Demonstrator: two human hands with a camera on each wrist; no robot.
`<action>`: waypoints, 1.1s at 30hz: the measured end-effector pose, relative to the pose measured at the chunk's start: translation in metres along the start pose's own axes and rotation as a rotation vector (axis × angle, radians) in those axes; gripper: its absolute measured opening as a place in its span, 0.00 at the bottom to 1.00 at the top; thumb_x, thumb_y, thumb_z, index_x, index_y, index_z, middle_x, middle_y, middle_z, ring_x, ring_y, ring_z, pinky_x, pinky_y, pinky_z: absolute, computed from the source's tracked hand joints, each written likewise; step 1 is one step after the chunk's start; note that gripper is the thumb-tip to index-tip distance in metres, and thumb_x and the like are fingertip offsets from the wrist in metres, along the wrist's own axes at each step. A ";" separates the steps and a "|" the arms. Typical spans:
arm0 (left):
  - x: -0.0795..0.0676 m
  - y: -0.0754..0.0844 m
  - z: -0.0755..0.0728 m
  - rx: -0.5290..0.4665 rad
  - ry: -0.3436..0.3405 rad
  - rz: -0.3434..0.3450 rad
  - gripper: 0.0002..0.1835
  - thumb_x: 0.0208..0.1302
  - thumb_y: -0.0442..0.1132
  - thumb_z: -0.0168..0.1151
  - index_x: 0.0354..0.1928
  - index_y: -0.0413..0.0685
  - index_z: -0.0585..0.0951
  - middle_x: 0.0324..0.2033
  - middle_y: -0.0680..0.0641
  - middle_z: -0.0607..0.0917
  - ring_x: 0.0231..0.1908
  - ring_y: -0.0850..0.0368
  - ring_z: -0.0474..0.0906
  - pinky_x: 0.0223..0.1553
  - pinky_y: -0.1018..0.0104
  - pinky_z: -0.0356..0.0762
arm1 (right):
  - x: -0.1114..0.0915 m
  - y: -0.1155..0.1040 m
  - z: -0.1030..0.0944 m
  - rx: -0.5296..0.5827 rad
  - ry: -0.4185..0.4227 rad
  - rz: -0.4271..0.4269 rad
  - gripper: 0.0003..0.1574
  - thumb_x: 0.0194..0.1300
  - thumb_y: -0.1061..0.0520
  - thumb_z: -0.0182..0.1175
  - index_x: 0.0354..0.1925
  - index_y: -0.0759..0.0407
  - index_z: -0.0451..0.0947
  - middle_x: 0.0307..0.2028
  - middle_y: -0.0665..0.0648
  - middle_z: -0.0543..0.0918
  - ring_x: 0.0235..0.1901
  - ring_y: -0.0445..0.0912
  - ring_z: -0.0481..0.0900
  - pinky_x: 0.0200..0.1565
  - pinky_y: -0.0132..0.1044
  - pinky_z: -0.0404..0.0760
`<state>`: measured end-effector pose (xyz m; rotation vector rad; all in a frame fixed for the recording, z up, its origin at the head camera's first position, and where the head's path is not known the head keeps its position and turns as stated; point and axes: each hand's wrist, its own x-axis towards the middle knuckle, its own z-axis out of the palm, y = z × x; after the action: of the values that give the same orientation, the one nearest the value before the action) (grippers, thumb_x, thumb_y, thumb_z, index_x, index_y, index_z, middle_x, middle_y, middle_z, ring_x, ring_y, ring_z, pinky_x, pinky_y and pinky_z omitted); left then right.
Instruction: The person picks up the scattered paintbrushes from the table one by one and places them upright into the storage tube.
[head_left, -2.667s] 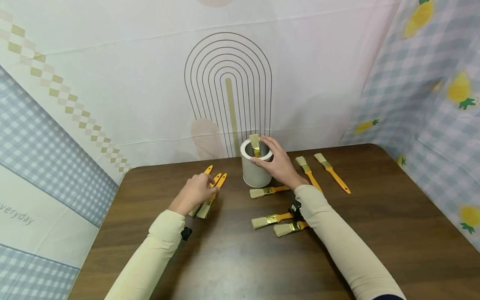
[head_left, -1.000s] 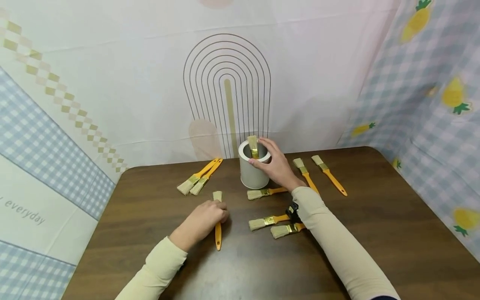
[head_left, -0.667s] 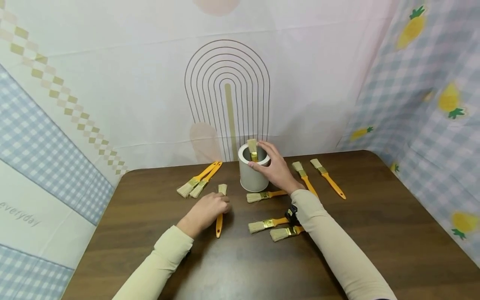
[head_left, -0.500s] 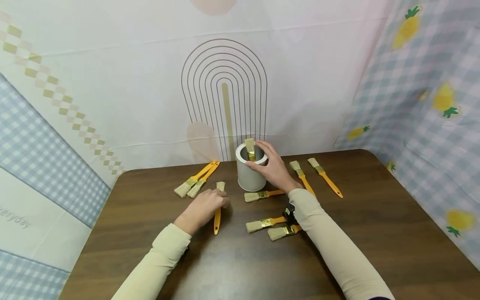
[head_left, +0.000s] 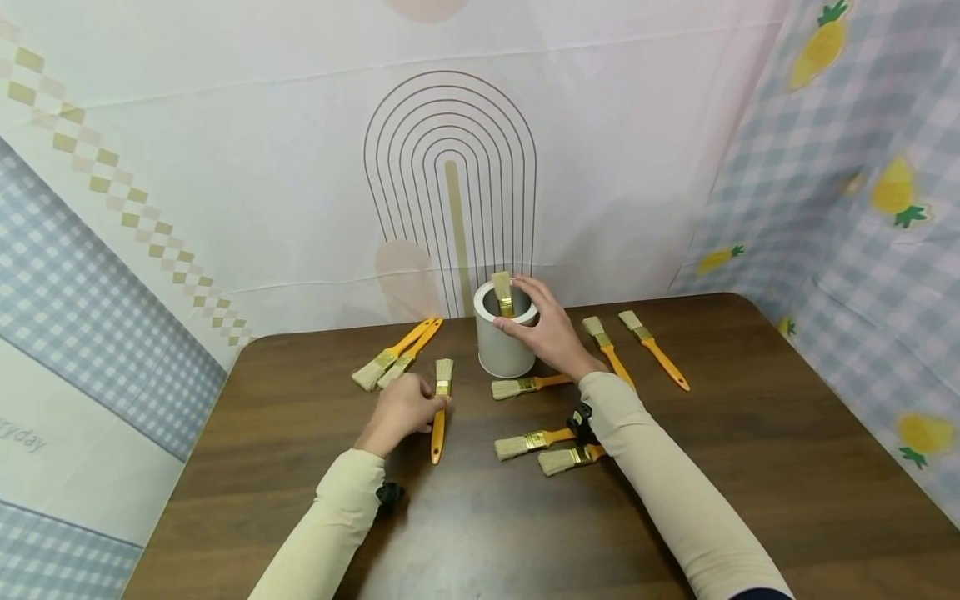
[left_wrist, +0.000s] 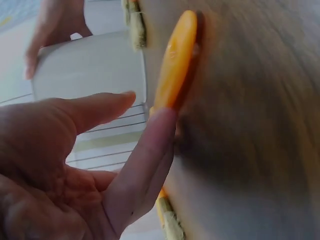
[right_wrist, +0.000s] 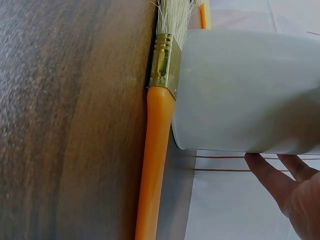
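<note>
In the head view a grey paint can [head_left: 505, 346] with a white rim stands upright near the back wall, a paintbrush [head_left: 502, 293] in it with bristles up. My right hand [head_left: 551, 329] grips the can near its top, thumb on the near side and fingers round the far right side. A yellow-handled paintbrush [head_left: 438, 417] lies on the table, bristles away from me. My left hand [head_left: 405, 408] is beside it; in the left wrist view its fingertips touch the orange-looking handle [left_wrist: 176, 60] while the thumb stands apart.
Two paintbrushes [head_left: 401, 354] lie together behind the left hand. One paintbrush [head_left: 525, 386] lies in front of the can, with several more at right, including one paintbrush [head_left: 654, 350] near the back and one paintbrush [head_left: 567, 459] by the right wrist. A cloth-covered wall [head_left: 300, 208] stands behind the table [head_left: 465, 533].
My left hand has brought one paintbrush from the left group, laid it in front and a little left of the can, and loosened from it. My right hand has stayed on the can.
</note>
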<state>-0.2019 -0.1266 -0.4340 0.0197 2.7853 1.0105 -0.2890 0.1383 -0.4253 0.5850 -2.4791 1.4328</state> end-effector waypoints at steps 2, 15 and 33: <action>0.003 0.002 0.004 0.038 0.006 -0.009 0.23 0.66 0.44 0.76 0.15 0.48 0.77 0.12 0.51 0.80 0.14 0.60 0.81 0.17 0.69 0.74 | 0.000 0.000 0.000 -0.003 -0.001 0.000 0.52 0.67 0.38 0.73 0.80 0.49 0.64 0.80 0.52 0.60 0.78 0.53 0.60 0.71 0.61 0.68; 0.011 0.003 0.012 0.062 0.003 -0.056 0.27 0.60 0.41 0.78 0.12 0.53 0.70 0.11 0.53 0.78 0.15 0.59 0.81 0.18 0.69 0.75 | -0.001 0.003 0.000 -0.015 0.002 0.006 0.52 0.67 0.36 0.72 0.80 0.49 0.64 0.80 0.53 0.60 0.79 0.52 0.59 0.71 0.62 0.68; -0.007 0.024 -0.005 -0.090 0.250 0.119 0.14 0.74 0.43 0.66 0.52 0.40 0.83 0.39 0.46 0.91 0.37 0.50 0.86 0.43 0.51 0.82 | -0.006 0.006 -0.005 0.000 0.022 0.012 0.51 0.66 0.37 0.73 0.79 0.47 0.66 0.80 0.53 0.60 0.78 0.53 0.59 0.71 0.63 0.67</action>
<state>-0.1965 -0.1121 -0.4139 0.0514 2.9887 1.2464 -0.2866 0.1465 -0.4298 0.5520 -2.4697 1.4359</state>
